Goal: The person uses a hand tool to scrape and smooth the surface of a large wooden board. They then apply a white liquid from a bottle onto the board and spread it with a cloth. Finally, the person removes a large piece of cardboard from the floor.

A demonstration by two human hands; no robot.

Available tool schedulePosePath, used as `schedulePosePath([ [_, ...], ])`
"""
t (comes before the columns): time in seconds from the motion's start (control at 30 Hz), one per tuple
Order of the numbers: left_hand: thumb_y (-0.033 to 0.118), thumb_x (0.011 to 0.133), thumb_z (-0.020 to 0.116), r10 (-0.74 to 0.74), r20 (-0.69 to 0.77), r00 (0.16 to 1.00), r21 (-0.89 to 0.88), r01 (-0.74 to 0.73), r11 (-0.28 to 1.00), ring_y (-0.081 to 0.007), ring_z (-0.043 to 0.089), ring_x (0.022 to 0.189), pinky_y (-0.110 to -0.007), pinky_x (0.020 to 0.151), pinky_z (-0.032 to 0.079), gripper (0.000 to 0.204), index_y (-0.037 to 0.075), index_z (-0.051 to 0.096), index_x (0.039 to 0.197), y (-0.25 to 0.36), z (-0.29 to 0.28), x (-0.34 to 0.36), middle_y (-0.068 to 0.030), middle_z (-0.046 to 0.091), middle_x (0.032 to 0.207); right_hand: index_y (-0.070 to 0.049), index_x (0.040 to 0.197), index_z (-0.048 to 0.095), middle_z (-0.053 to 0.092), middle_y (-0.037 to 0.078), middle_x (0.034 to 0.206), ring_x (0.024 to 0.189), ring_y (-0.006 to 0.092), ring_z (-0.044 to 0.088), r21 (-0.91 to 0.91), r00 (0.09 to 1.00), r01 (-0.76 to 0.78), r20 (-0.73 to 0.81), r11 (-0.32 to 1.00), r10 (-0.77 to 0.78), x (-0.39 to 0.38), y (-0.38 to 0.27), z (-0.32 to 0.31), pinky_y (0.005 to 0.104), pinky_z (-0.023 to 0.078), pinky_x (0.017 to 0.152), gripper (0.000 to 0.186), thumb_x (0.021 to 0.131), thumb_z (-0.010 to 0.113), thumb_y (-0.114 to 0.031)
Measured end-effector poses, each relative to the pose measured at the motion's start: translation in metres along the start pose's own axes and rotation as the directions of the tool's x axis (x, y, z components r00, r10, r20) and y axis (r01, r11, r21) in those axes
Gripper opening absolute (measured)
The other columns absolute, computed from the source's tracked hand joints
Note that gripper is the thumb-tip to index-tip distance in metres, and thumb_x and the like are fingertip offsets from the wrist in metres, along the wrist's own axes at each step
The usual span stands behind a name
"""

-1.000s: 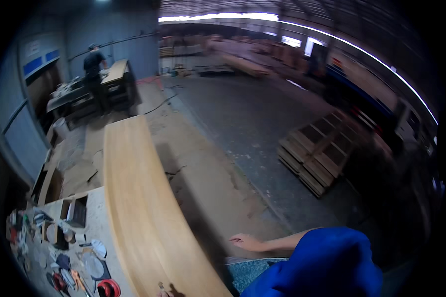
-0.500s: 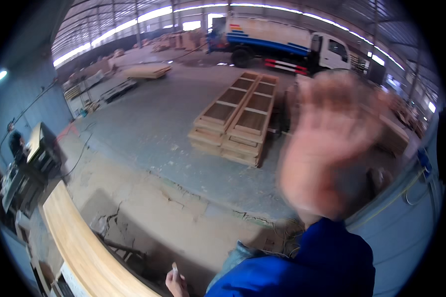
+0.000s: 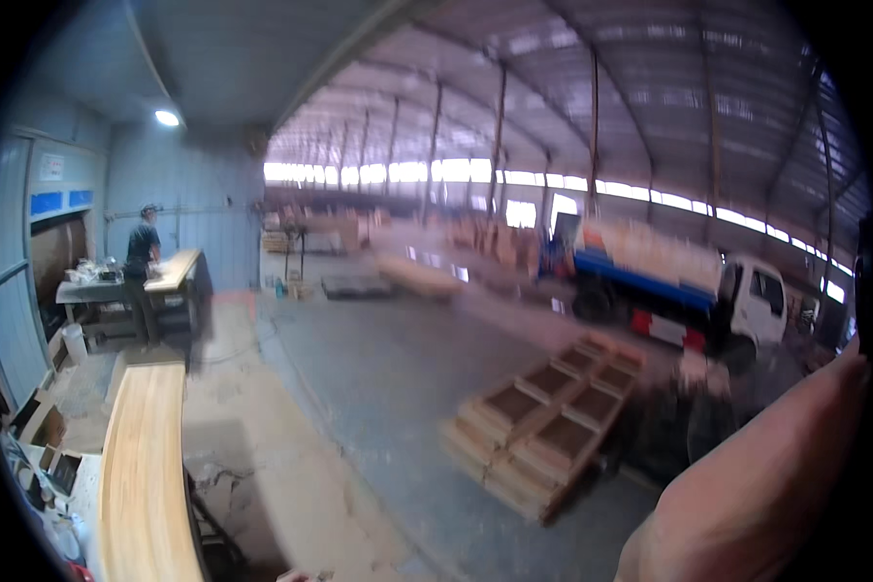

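A long, pale, slightly curved wooden board [image 3: 145,466] lies along the left foreground, over a bench cluttered with small tools and containers [image 3: 63,524]. Only a sliver of my left hand [image 3: 291,576] shows at the bottom edge, right of the board; what it holds is out of sight. My right forearm [image 3: 747,475] fills the lower right, raised toward the rim of the view, where the hand's fingers are hidden in the dark edge near my head.
A co-worker [image 3: 142,262] stands at another bench with a board [image 3: 175,267]. Stacked panelled wooden pieces [image 3: 524,446] lie on the grey floor [image 3: 349,407]. A tanker truck [image 3: 650,262] stands behind them. A white bucket [image 3: 74,344] is by the left wall.
The view has swung right, then up and back left. My right arm has risen to my head. My left hand, earlier holding a small brush-like tool, has mostly left the view.
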State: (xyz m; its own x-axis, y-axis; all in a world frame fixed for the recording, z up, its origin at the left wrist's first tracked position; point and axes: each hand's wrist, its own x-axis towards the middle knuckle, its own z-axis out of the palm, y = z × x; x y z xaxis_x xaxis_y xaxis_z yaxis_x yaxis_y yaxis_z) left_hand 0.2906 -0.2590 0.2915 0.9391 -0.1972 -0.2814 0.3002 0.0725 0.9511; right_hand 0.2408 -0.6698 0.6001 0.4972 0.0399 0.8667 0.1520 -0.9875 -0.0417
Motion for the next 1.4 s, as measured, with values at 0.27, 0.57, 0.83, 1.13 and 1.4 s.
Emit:
schedulePosePath([
  [0.27,0.034,0.099,0.062,0.392,-0.325,0.86,0.547,-0.167,0.82,-0.0239,0.061,0.093,-0.036,0.084,0.048,0.035,0.0,0.071,0.1,-0.062,-0.063,-0.089,-0.0147,0.069,0.1,-0.007,0.15,0.038,0.047,0.017,0.147,0.138,0.0318,0.044,0.129,0.996,0.042,-0.085,0.991,-0.031,0.016,-0.007,0.026,0.0507,0.029,0.118,0.074,0.089,0.07,-0.035],
  [0.57,0.028,0.105,0.053,-0.008,-0.706,0.708,-0.115,-0.104,0.988,-0.0103,0.054,0.054,-0.026,0.047,0.041,0.022,0.007,0.054,0.102,-0.156,-0.095,-0.184,-0.0053,0.059,0.066,-0.008,0.153,0.035,0.044,0.019,0.151,0.141,0.035,0.041,0.516,0.829,0.554,-0.271,0.654,-0.489,0.036,-0.153,0.088,0.0545,0.025,0.12,0.078,0.088,0.069,-0.038],
  [0.83,0.019,0.101,0.053,-0.107,-0.974,0.202,-0.056,0.246,0.968,-0.017,0.067,0.077,-0.032,0.073,0.053,0.029,0.002,0.071,0.116,-0.277,-0.098,-0.304,-0.0107,0.073,0.091,-0.01,0.155,0.032,0.041,0.02,0.154,0.143,0.0378,0.038,0.929,0.737,0.367,-0.266,0.037,-0.622,-0.048,-0.374,0.16,0.058,0.021,0.122,0.082,0.088,0.068,-0.04],
  [1.13,0.014,0.096,0.053,0.163,-0.972,0.167,0.225,0.487,0.844,-0.037,0.061,0.093,-0.048,0.081,0.05,0.031,0.017,0.068,0.123,-0.312,-0.177,-0.276,-0.0162,0.06,0.097,0.0,0.148,0.045,0.053,0.02,0.142,0.135,0.0295,0.049,0.65,0.151,-0.599,0.665,0.467,-0.731,-0.22,-0.445,0.218,0.0421,0.037,0.114,0.066,0.086,0.066,-0.01],
  [1.4,0.009,0.089,0.054,0.252,-0.931,0.265,0.355,0.82,0.448,-0.0283,0.065,0.077,-0.04,0.063,0.056,0.038,0.014,0.058,0.126,-0.301,-0.205,-0.257,-0.0114,0.057,0.09,-0.001,0.145,0.049,0.057,0.019,0.136,0.129,0.0272,0.055,0.326,-0.135,-0.683,0.823,0.653,-0.552,-0.312,-0.364,0.284,0.0392,0.044,0.107,0.057,0.091,0.066,-0.011],
])
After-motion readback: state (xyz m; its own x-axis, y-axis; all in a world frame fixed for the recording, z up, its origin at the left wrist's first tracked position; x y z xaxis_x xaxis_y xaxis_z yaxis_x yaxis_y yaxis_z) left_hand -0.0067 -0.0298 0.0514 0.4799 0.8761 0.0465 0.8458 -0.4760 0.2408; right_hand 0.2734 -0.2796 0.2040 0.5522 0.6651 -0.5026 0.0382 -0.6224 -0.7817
